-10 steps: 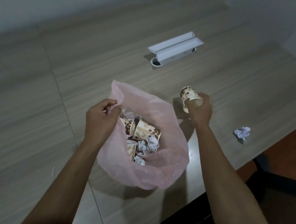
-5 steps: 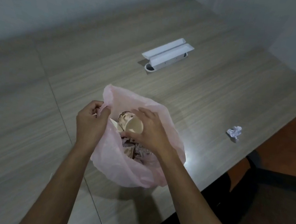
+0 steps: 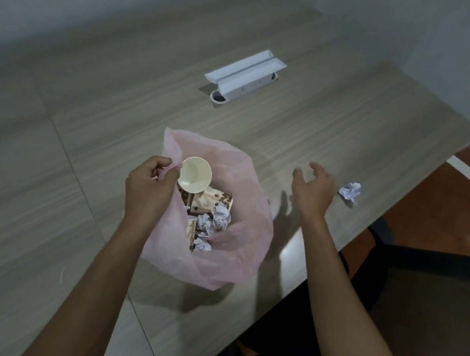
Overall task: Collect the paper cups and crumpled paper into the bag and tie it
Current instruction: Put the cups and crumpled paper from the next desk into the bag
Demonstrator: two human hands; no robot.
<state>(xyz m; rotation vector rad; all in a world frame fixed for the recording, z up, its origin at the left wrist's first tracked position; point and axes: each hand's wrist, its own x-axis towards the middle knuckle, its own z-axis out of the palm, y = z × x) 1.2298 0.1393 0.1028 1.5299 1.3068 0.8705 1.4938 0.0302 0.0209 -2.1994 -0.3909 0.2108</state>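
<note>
A pink plastic bag (image 3: 228,256) stands open on the wooden surface (image 3: 342,126), near its front edge. The left hand (image 3: 150,188) is closed on the left side of the bag's rim, with the thin plastic pinched between the thumb and the fingers, and it keeps the mouth of the bag lifted. Just beside this hand, at the top of the opening, one paper cup (image 3: 195,175) lies tilted with its cream-coloured inside turned up toward the camera. Under it there are more paper cups (image 3: 213,203) with a brown pattern, lying on their sides, and several pieces of crumpled paper (image 3: 215,220) among them, all inside the bag.

The right hand (image 3: 314,189) is to the right of the bag and apart from it. It is empty, the fingers are spread and a little curved, and the palm looks toward the left. I cannot tell whether it touches the surface or is a little above it; its shadow falls on the wood between the hand and the bag.

One more ball of crumpled paper (image 3: 350,191) lies on the surface just to the right of the right hand, close to the fingers but not touching them, and near the right edge.

Farther back, in the middle of the surface, there is a white cable box (image 3: 244,78) with its two flaps open.
</note>
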